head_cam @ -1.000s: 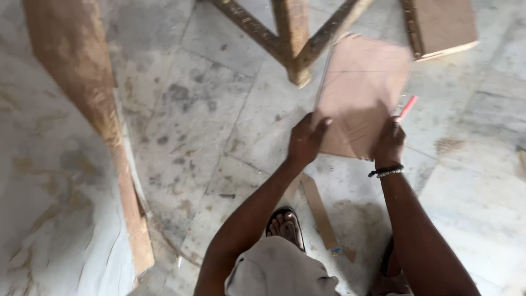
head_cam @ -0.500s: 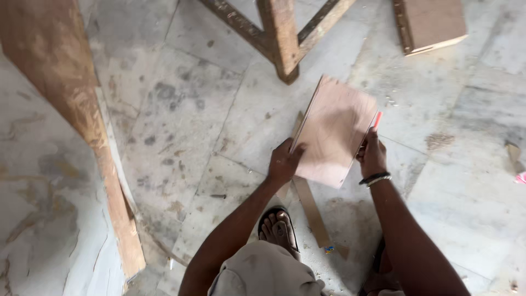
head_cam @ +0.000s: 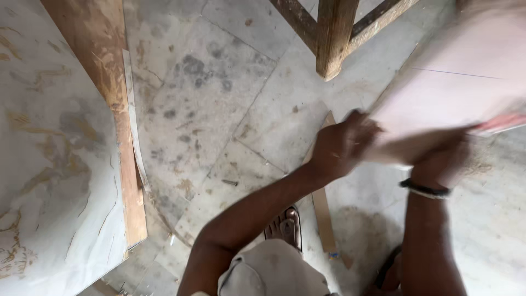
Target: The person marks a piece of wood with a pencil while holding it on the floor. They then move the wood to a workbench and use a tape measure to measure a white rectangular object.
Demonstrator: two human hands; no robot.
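A thin, pale pink-brown board (head_cam: 455,87) is lifted off the floor at the upper right, blurred by motion, with a faint pencil line across it. My left hand (head_cam: 342,145) grips its lower left edge. My right hand (head_cam: 444,156), with a black band at the wrist, holds its lower edge and also pinches a red pencil (head_cam: 501,121) against the board.
A wooden table leg with angled braces (head_cam: 333,35) stands at top centre. A large curved board with a wooden edge (head_cam: 118,142) lies at left. A narrow wood strip (head_cam: 323,211) lies on the marble floor by my sandalled foot (head_cam: 285,227).
The board has been raised from near the floor up towards the camera and to the right, so it looks much larger. Both hands kept their hold on it.
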